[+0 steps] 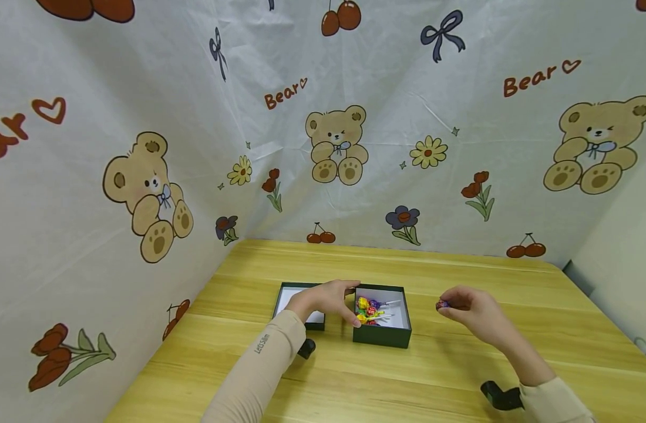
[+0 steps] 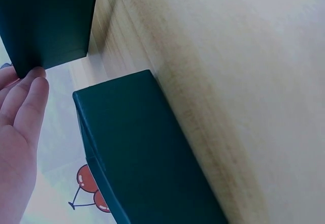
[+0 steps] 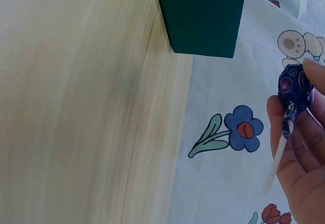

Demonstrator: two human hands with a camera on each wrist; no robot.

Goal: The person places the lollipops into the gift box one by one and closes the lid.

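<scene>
The table (image 1: 460, 352) was of pale yellow wood with long grain lines running side to side, and it stood pushed into a corner against a printed cloth backdrop. Two dark green boxes sat directly on it near the middle. The open box (image 1: 382, 336) on the right had a white lining and held a small heap of brightly wrapped lollipops (image 1: 369, 311) with white sticks. The shallower lid (image 1: 288, 294), also white inside, lay just to its left, the two close together with a narrow gap between them. Both stood nearer the front half of the table, well apart from its far edge.
</scene>
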